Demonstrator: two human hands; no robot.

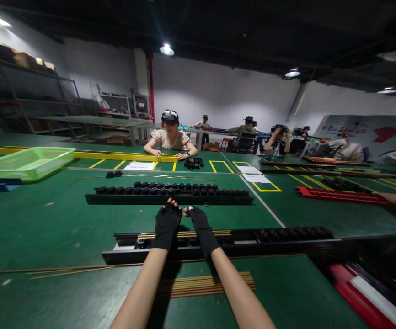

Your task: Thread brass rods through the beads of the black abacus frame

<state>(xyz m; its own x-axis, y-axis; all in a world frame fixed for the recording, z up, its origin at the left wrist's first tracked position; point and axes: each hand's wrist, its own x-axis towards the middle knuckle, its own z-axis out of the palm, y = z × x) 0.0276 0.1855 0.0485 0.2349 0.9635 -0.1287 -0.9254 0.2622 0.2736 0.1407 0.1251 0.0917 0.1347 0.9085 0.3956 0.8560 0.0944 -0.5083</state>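
Note:
Both of my hands wear black fingerless gloves and reach forward over a long black rail (pixel 287 242) that lies across the green table. My left hand (pixel 166 224) and my right hand (pixel 198 221) meet fingertip to fingertip at the near edge of a second long black rail (pixel 115 199), which carries a row of several black round parts (pixel 187 187). The fingers of both hands are drawn together in a pinch; what they hold is too small to make out. Thin brass-coloured rods (pixel 184 234) rest on the near rail beneath my wrists.
More rods lie in a bundle (pixel 201 284) between my forearms, and single long rods (pixel 47 269) stretch to the left. A green basket (pixel 26 162) stands far left, a red rail (pixel 338 195) at the right. A person (pixel 170 137) sits opposite; others work further back.

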